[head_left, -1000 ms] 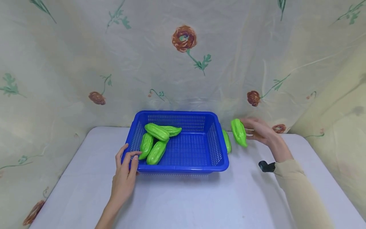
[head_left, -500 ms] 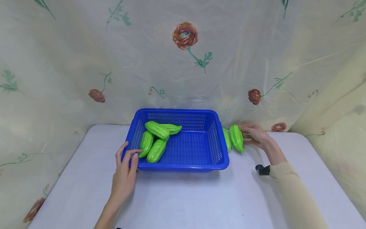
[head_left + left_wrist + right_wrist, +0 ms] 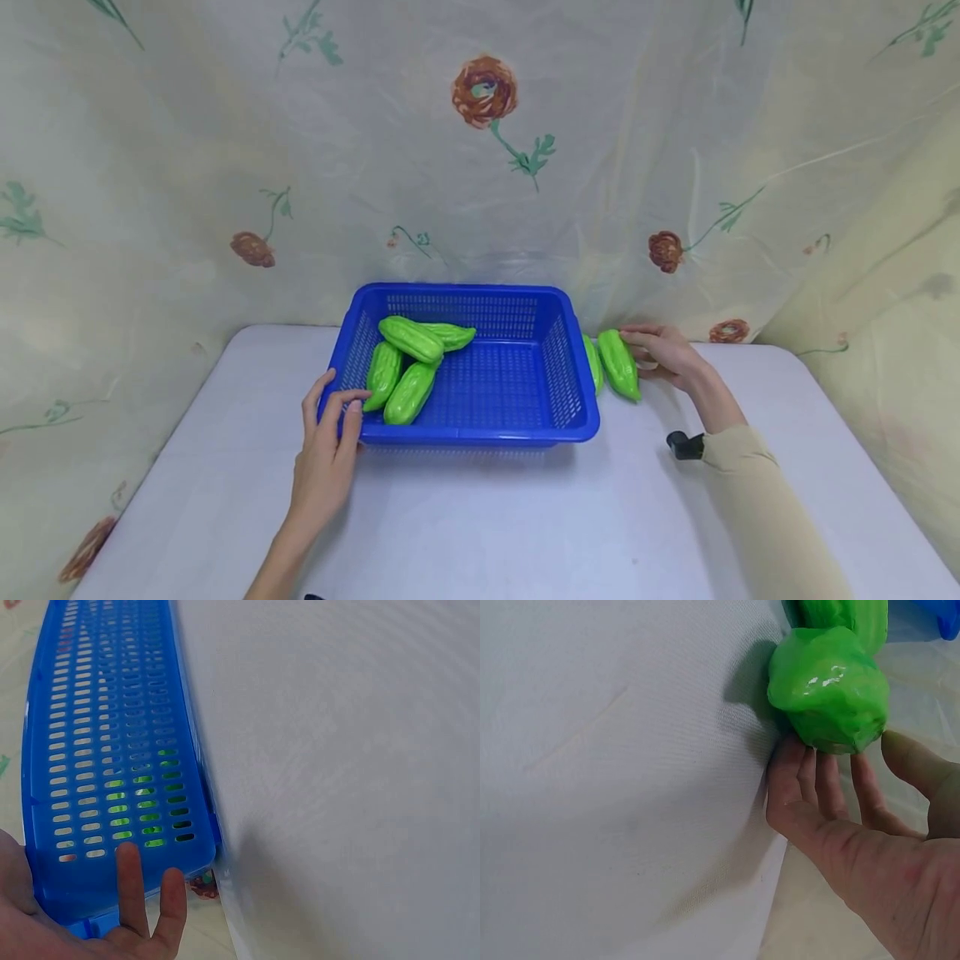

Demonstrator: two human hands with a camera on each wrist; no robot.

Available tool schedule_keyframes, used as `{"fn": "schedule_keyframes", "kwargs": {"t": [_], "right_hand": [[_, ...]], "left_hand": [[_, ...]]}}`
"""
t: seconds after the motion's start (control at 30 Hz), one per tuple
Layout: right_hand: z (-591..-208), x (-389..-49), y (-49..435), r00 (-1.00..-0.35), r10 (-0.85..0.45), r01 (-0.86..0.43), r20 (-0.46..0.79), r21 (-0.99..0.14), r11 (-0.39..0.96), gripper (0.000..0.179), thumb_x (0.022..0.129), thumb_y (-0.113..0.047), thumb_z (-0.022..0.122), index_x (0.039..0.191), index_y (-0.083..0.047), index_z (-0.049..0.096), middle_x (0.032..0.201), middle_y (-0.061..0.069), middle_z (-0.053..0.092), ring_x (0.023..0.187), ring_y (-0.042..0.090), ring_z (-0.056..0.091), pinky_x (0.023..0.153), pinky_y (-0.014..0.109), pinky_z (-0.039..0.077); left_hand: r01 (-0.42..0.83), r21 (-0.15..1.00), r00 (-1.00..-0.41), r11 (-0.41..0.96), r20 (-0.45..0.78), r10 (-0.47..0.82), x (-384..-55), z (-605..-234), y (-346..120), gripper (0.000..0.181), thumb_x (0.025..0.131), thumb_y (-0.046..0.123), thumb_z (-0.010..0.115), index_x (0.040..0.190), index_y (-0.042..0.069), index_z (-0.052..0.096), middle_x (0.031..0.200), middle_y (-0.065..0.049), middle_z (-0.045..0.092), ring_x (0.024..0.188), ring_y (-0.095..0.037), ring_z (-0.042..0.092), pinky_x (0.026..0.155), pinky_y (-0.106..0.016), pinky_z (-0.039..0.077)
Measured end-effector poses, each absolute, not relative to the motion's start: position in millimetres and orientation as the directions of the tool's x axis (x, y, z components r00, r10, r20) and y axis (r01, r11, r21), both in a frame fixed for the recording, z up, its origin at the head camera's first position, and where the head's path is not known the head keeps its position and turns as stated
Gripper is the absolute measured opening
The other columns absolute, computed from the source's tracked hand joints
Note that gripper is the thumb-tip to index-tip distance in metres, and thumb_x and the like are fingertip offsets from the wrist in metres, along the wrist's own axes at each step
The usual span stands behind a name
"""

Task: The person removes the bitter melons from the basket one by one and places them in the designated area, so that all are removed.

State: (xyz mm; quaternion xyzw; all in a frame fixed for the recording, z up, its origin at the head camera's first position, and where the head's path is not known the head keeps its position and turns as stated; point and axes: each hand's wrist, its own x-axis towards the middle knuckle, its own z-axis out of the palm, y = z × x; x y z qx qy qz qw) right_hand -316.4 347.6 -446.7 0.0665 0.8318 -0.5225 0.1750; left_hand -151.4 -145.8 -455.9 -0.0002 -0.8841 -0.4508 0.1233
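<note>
A blue plastic basket [image 3: 480,435] with slotted walls stands on the table. Several green bitter melons [image 3: 411,340] lie piled in its left half. My left hand [image 3: 326,467] grips the basket's front left corner, with one finger reaching over the rim; in the left wrist view fingers [image 3: 130,881] press its outer wall. Right of the basket, my right hand [image 3: 670,357] pinches the back end of a bitter melon [image 3: 619,367], thumb and fingers on either side of it in the right wrist view. Another bitter melon [image 3: 592,363] lies between that one and the basket, partly hidden by the rim.
A white cloth covers the table [image 3: 480,525]. Behind it and at both sides hangs a pale curtain [image 3: 570,150] with a flower print. A black wrist device [image 3: 686,446] sits by the right sleeve.
The bitter melon in my right hand has come down and left onto the table, next to the other one outside the basket. My left hand has stayed on the basket's corner.
</note>
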Motion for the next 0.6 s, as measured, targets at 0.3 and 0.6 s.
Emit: {"fn": "schedule_keyframes", "kwargs": {"t": [0.3, 0.6], "right_hand": [[-444.4, -314.1, 347.4, -0.922, -0.105, 0.287, -0.372, -0.839, 0.462, 0.065, 0.116, -0.037, 0.043, 0.166, 0.002, 0.031, 0.169, 0.029, 0.035, 0.147, 0.041, 0.048, 0.109, 0.049, 0.057], [-443.7, -313.7, 348.1, -0.933, -0.070, 0.260, -0.354, -0.794, 0.550, 0.063, 0.114, -0.038, 0.049, 0.163, 0.001, 0.040, 0.144, 0.017, 0.053, 0.116, 0.023, 0.056, 0.092, 0.035, 0.059]], "left_hand": [[0.102, 0.792, -0.971, 0.602, 0.210, -0.112, -151.1, -455.0, -146.5, 0.037, 0.119, 0.036, 0.037, 0.139, 0.018, 0.063, 0.179, -0.003, 0.017, 0.085, -0.021, 0.072, 0.068, -0.027, 0.052], [0.105, 0.794, -0.971, 0.599, 0.212, -0.111, -150.9, -455.7, -145.4, 0.037, 0.119, 0.035, 0.037, 0.139, 0.017, 0.063, 0.179, -0.004, 0.017, 0.086, -0.024, 0.073, 0.069, -0.027, 0.053]]}}
